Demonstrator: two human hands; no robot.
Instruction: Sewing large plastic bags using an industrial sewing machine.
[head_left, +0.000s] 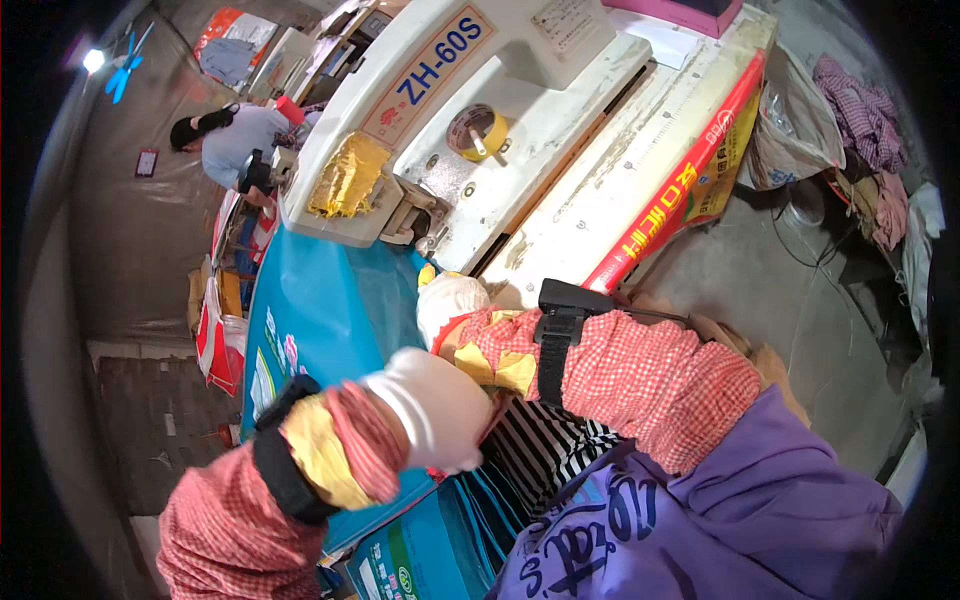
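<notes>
A white industrial sewing machine stands ahead of me, a gold patch of tape on its front end. Under its presser foot runs a large blue printed plastic bag, spreading to the left. My right hand, in a white glove with a yellow fingertip showing, is at the bag's edge just below the presser foot; most of its fingers are hidden. Nearer to me, my left hand, also white-gloved and blurred, is over the bag's near part. Its fingers are turned away, so its grip does not show.
A yellow tape roll sits on the machine bed. The white table has a red and yellow printed strip along its edge. More blue bags hang by my lap. A white sack stands right; another person works far left.
</notes>
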